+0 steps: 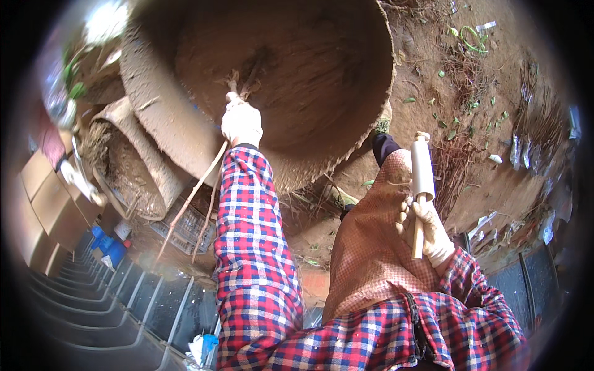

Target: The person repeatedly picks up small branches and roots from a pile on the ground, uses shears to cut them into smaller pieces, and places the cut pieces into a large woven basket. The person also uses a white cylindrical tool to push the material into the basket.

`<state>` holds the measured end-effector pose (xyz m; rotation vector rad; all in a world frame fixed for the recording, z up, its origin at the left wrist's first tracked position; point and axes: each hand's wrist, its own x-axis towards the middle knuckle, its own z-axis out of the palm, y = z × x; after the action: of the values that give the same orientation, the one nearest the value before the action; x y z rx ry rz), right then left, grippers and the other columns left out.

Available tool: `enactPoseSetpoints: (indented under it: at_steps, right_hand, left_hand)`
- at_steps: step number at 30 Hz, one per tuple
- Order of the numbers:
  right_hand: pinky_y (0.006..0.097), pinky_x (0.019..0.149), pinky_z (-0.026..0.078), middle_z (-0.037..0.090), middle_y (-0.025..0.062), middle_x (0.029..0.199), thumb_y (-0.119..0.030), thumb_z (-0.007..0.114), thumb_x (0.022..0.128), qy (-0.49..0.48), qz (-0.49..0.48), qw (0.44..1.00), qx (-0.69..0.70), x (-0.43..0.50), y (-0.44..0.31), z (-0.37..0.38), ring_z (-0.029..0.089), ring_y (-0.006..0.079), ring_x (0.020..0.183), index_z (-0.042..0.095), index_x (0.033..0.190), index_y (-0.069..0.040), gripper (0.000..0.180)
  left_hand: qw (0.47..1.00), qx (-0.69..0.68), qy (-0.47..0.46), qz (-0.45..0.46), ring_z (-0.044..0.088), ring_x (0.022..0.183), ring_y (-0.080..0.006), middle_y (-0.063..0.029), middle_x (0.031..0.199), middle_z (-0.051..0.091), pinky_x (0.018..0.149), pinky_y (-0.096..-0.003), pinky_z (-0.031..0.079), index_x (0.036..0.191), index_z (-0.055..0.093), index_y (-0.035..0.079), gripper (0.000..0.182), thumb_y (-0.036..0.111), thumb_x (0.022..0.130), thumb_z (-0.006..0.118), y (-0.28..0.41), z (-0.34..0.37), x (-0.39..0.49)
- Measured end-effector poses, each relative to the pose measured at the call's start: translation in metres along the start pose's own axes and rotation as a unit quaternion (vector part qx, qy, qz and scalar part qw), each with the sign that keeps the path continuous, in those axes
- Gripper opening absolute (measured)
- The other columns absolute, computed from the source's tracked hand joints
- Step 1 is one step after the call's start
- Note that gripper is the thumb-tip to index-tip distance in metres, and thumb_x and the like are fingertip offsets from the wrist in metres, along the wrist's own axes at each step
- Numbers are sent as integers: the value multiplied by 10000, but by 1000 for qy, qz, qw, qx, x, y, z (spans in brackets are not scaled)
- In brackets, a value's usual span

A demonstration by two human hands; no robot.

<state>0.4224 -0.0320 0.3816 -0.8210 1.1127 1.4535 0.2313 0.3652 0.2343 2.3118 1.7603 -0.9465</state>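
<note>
My left hand [242, 121], in a whitish glove, is closed around thin woody plant stems [192, 197] over a big round mud-coated tub [297, 169]. The root ends of the stems point into its brown, muddy inside, and their long ends trail back beside my sleeve. In my gloved right hand [424, 222], over my lap, is a wooden stick [418, 236] whose upper part runs through a pale plastic tube [422, 169]. A checked apron [366, 259] covers my legs below it.
Left of the tub lies a muddy container [139, 167], with a plastic crate [185, 227] beneath. Another person's gloved hand [79, 181] is near cardboard boxes [46, 199]. Bundled bare-root plants [540, 106] and scattered roots lie on the soil at right. Dark ribbed panels [148, 297] line the lower left.
</note>
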Motion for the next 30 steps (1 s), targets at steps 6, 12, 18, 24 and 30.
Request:
enactPoseSetpoints:
  at_steps: [6,12,18,24,30]
  right_hand:
    - [411,753,580,609,92,981,-99,685,867,38,-8,999,10,5,5,10,633,234,846,522,1132,-48,314]
    - [405,762,576,599,89,985,-117,685,873,32,-15,999,2,17,4,-4,630,233,852,515,1138,-58,320]
    - [390,785,571,601,76,1011,-138,662,895,23,-5,999,-40,23,6,-10,619,229,876,508,1164,-72,316]
    - [361,787,566,590,42,1001,-154,632,921,35,-6,998,-49,31,0,-3,608,188,886,524,1152,-86,264]
    - [358,711,563,631,25,943,-146,686,862,2,-43,996,-74,34,1,-10,637,170,794,537,1099,-92,285]
  left_hand:
    - [999,21,-24,-10,685,954,-334,-200,1065,655,787,-445,561,1226,364,36,355,170,931,508,24,9,37]
    - [999,-41,-9,-14,656,1023,-353,-201,1144,637,861,-457,528,1230,457,55,330,189,931,493,14,21,60]
    - [992,-113,-57,-2,644,1028,-375,-260,1089,651,878,-442,520,1174,481,-3,371,278,936,518,24,21,52]
    - [994,-80,-54,42,675,941,-357,-218,976,686,820,-441,537,1077,489,15,304,286,940,512,2,-8,17]
    - [965,-229,-93,-88,626,1027,-388,-252,1084,645,869,-463,498,1066,551,-1,400,347,874,589,-62,-20,-37]
